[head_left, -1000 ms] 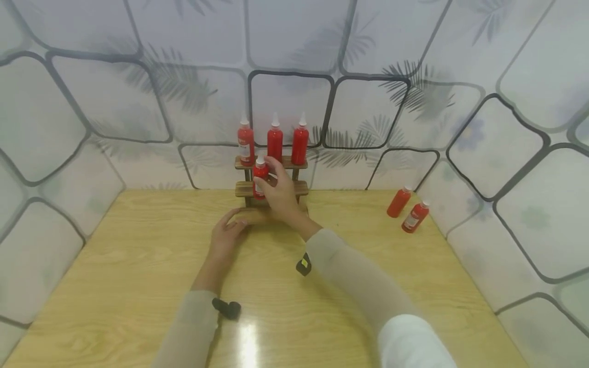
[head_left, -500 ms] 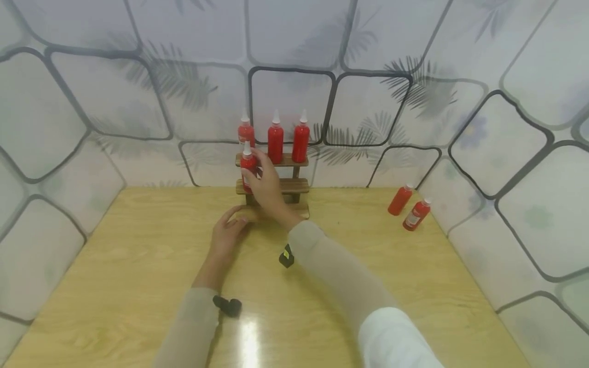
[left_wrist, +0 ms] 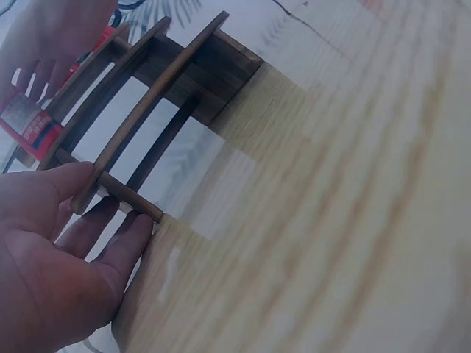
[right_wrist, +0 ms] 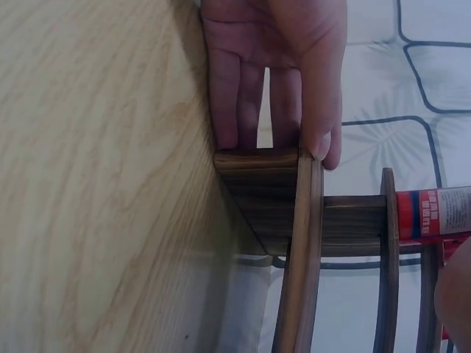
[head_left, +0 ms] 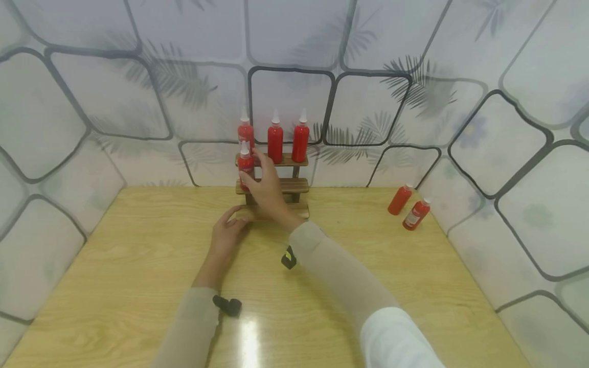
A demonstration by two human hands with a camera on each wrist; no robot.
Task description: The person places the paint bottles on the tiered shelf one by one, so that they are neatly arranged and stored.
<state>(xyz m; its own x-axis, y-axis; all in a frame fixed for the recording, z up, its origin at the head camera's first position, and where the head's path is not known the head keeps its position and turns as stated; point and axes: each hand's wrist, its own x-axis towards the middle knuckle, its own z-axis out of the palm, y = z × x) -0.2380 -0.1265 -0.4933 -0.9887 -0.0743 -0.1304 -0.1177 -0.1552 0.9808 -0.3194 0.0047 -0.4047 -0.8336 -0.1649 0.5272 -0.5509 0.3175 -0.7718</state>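
Observation:
My right hand (head_left: 267, 185) holds a red squeeze bottle (head_left: 246, 164) with a pointed white cap, upright at the left end of the middle step of a three-tier wooden rack (head_left: 295, 185). In the right wrist view the base of this bottle (right_wrist: 434, 213) meets the step, while only a part of the right hand (right_wrist: 458, 294) shows at the edge. My left hand (head_left: 225, 236) grips the left end of the lowest step; in the left wrist view that hand (left_wrist: 59, 279) has its thumb and fingers around the wooden end.
On the top step stand three similar bottles, left (head_left: 246, 134), middle (head_left: 275, 144) and right (head_left: 300, 143). Two more red bottles, one farther back (head_left: 399, 200) and one nearer (head_left: 416, 215), stand at the table's right. A patterned wall (head_left: 207, 122) encloses the table (head_left: 138, 266).
My right hand has carried the bottle left along the middle step to its left end and lowered it slightly. My left hand has stayed on the rack.

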